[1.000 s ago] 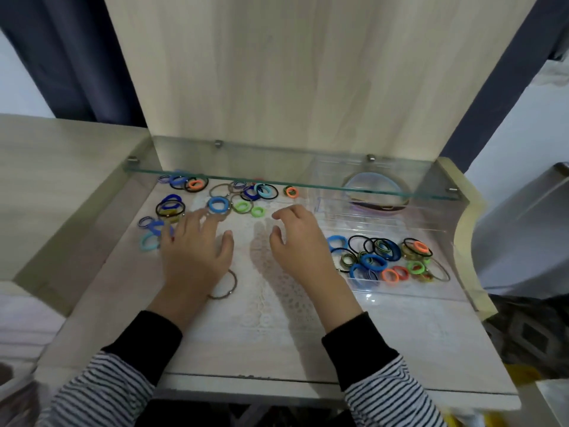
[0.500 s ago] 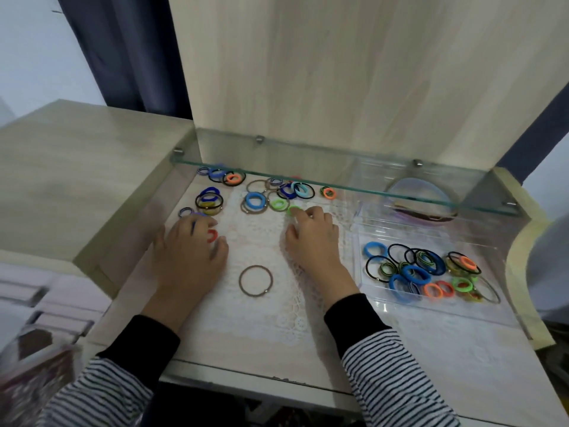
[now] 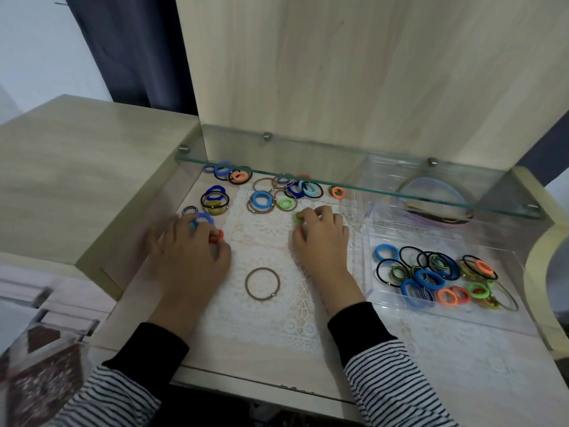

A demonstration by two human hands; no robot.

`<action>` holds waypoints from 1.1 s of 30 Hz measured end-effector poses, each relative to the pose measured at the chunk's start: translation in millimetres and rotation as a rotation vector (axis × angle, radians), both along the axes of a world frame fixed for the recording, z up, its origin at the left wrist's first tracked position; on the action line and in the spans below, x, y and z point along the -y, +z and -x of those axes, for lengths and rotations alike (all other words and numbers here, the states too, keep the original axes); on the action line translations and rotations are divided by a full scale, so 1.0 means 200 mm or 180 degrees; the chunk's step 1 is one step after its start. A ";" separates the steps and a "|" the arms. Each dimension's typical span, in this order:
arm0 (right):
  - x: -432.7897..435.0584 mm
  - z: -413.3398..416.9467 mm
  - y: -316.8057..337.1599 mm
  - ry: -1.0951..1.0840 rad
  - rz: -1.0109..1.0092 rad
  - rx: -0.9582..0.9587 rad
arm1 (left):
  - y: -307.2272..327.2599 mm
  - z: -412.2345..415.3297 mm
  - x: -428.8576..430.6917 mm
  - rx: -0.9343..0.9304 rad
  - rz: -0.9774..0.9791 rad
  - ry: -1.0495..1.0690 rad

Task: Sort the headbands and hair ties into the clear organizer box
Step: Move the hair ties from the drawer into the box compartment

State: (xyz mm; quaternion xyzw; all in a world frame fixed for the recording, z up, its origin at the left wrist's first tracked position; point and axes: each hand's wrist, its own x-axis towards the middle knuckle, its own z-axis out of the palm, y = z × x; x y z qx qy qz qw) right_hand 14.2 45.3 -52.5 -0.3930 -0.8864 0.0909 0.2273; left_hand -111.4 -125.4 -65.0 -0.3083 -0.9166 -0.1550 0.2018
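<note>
hair ties, loose elastic rings in blue, green, orange and black (image 3: 262,199), lie scattered at the back of the pale wooden worktop (image 3: 462,365), partly under the glass shelf (image 3: 338,183). a second ago the left hand (image 3: 187,257) lay flat beside the thin brown ring hair tie (image 3: 262,283). now it has slid out to the left, and that ring lies bare on the white lace mat (image 3: 271,322) between the two wrists. the left hand's thumb and forefinger seem to pinch a small red hair tie (image 3: 216,236), though the hand is blurred. the right hand (image 3: 323,241) has reached forward, and its curled fingertips close on a small green hair tie (image 3: 298,217). the clear plastic organizer box (image 3: 368,272) sits to the right. its near compartment holds a heap of ties, and its far one holds the curved headbands (image 3: 437,208). as i judge it, both hands have just taken fresh ties, which next need carrying across to that near compartment. many ties remain loose on the worktop, so the sorting is perhaps half done.
</note>
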 end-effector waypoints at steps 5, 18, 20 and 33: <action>0.01 -0.01 -0.01 0.0085 0.0006 -0.0070 | 0.00 0.00 0.00 0.0043 -0.0124 -0.0163; 0.07 -0.09 -0.01 0.0336 0.0078 -0.0193 | 0.03 -0.03 -0.02 0.0165 -0.0073 -0.0610; 0.09 -0.11 0.00 0.0381 0.0094 -0.0241 | 0.05 -0.03 -0.03 0.0145 -0.0038 -0.0655; 0.00 -0.47 0.22 0.0503 0.0122 -0.0593 | 0.18 -0.37 -0.26 -0.0088 -0.0419 -0.1944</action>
